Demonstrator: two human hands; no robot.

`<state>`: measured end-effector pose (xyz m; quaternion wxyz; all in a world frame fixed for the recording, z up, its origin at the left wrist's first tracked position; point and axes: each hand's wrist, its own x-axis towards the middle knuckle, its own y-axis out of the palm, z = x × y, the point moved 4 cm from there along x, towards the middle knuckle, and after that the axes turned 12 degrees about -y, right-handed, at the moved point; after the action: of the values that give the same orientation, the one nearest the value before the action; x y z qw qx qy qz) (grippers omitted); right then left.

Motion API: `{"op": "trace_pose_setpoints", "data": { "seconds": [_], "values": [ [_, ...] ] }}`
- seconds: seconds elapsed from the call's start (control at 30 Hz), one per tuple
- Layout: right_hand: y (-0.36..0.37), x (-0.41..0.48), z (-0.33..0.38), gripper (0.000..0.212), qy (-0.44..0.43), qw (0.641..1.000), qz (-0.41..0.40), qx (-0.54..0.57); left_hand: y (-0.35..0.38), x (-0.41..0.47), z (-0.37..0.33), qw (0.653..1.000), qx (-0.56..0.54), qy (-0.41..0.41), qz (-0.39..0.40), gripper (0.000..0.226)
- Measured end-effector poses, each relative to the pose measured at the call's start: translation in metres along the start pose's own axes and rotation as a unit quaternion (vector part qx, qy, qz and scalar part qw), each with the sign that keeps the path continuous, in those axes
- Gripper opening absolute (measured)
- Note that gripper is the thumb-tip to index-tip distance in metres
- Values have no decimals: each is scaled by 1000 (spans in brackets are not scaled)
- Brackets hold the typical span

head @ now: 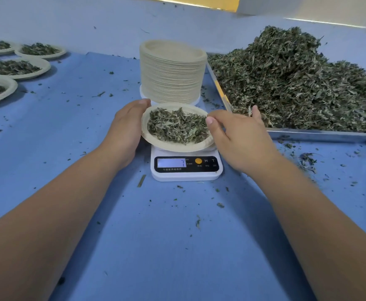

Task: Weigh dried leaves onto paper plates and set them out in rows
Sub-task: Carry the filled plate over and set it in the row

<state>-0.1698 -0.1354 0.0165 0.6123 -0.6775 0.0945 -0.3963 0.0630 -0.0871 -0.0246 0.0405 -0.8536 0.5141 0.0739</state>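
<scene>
Fingers point(143, 103) of the left hand point(125, 127) curl round the left rim of the loaded plate point(156, 144), one tip showing at its far edge; the right hand point(240, 140) lays its thumb on the opposite rim, and whether its other fingers close beneath cannot be told; the plate sits on, or just above, the scale point(186, 170), whose lit display is not legible.

Progress: filled plates point(17, 67) stand in rows at far left and run out of frame, so their count is unknown; a tall stack of empty plates point(171, 70) and a large heap of dried leaves point(297, 79) on the metal tray point(308, 134) suggest that much remains; this portion appears ready to join the rows.

Room: open blue cloth point(80, 127) lies between scale and rows; the stack stands just behind the plate and the tray's edge just beside the right hand; both call for care on lifting.
</scene>
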Motion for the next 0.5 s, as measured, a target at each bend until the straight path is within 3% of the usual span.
{"op": "trace_pose_setpoints", "data": {
  "seconds": [0.1,0.23,0.4,0.5],
  "values": [
    [1,-1,2,42,22,999,-11,36,2,-5,-2,1000,-11,-22,1,49],
    [2,-1,16,32,32,987,-26,154,-2,-12,-9,995,-69,-58,-38,31],
    [-2,-1,48,40,-5,974,4,225,-39,-27,-14,985,-105,-82,-106,25],
    [0,1,82,48,-80,969,41,231,-79,-52,-9,978,-120,-87,-150,29]
  ]
}}
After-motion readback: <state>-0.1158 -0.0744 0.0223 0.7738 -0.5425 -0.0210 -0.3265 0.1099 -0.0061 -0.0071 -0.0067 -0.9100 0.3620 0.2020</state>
